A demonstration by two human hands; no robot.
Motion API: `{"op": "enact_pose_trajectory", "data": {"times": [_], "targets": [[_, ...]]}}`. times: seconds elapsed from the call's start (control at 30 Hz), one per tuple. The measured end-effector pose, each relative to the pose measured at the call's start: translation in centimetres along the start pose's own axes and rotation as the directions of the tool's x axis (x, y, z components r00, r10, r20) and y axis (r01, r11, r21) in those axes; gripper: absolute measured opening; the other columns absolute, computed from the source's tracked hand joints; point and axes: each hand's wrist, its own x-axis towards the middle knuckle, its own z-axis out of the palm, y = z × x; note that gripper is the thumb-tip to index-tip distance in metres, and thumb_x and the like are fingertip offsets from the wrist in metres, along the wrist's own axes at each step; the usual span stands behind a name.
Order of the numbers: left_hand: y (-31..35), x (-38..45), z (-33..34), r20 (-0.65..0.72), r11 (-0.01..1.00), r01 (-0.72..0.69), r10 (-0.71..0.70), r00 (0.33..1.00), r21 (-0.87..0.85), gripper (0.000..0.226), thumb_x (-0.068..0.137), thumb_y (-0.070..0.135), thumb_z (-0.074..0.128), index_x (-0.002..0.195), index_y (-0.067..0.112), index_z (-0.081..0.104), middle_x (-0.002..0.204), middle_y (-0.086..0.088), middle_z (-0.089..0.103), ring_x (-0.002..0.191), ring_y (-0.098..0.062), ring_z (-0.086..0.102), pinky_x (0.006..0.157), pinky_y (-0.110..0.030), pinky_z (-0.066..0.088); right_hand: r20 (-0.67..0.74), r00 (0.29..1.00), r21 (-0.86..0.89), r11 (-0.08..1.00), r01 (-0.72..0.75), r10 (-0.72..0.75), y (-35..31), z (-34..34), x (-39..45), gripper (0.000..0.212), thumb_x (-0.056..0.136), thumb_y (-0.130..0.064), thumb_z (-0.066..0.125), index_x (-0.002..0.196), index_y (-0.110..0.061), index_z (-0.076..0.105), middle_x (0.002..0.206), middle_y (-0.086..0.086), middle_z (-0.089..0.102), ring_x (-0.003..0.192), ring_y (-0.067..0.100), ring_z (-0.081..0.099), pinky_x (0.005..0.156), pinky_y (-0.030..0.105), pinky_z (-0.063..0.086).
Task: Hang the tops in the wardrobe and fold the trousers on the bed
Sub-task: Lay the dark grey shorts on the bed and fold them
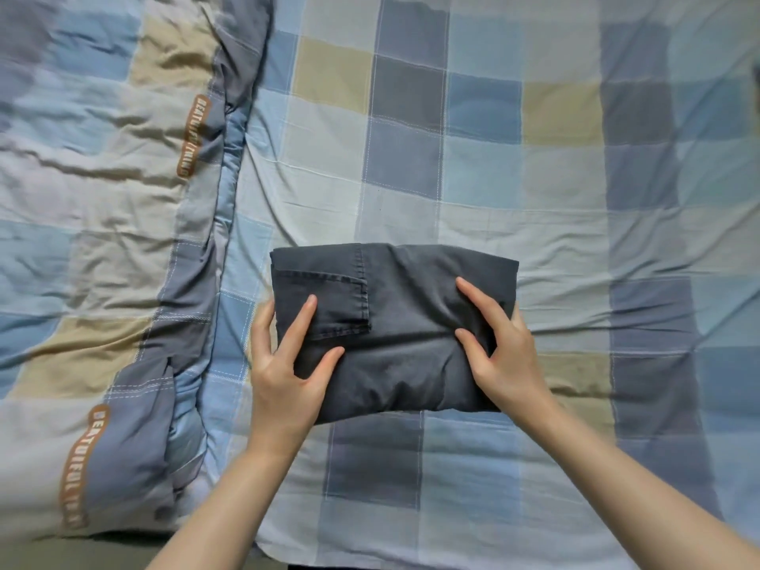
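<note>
Dark trousers [395,327] lying folded at centre of frame on bed [534,178]. Left hand [288,364] and right hand [501,347] gripping bundle's side edges, thumbs on top. Folding step looking nearly finished; next likely lifting or setting aside, keeping folds together.

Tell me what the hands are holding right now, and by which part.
The folded dark trousers on the bed: the left hand grips their left edge, the right hand their right edge.
</note>
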Motion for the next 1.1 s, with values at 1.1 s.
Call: {"op": "enact_pose_trajectory", "data": {"times": [1.1], "targets": [[27.8, -15.7, -28.1, 0.707, 0.811, -0.380, 0.578, 0.408, -0.444, 0.066, 0.075, 0.016, 0.083, 0.129, 0.040, 0.055, 0.144, 0.010, 0.032, 0.139, -0.008, 0.034, 0.113, -0.028, 0.030, -0.724, 0.416, 0.314, 0.800, -0.511, 0.550, -34.0, -11.0, -50.9, 0.059, 0.085, -0.010, 0.068, 0.134, -0.036, 0.049, 0.132, -0.004, 0.055, 0.122, 0.010, 0.051, 0.104, 0.021, 0.038]]}}
